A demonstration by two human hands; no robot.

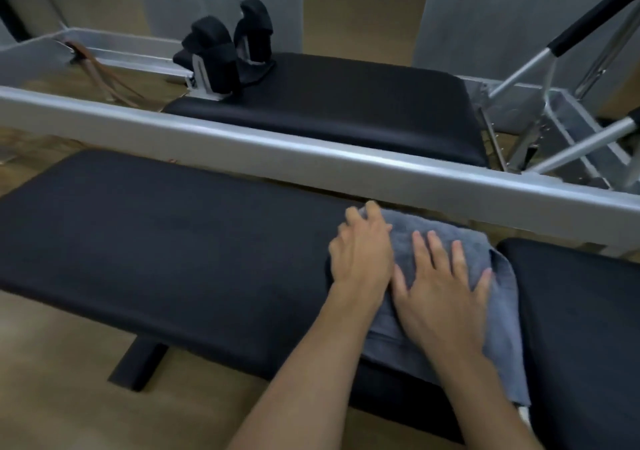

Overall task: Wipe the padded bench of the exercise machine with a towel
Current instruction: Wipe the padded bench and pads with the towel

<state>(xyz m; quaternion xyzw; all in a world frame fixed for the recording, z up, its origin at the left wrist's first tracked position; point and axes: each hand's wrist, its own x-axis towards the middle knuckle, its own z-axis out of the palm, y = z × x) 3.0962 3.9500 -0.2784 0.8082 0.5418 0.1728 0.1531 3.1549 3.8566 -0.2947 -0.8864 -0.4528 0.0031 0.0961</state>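
Two hands on the grey towel (504,314) now: right hand (443,290) flat, fingers spread, pressing it onto the padded bench (156,242); left hand (362,252) just beside, fingers slightly bent, resting on the towel's left edge.

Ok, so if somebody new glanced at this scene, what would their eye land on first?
Most likely the two bare hands, left hand and right hand, resting side by side on a grey towel at the right end of the black padded bench. Next would be the bright silver rail cutting diagonally across the middle. The pair of black shoulder pads stands upright beyond it.
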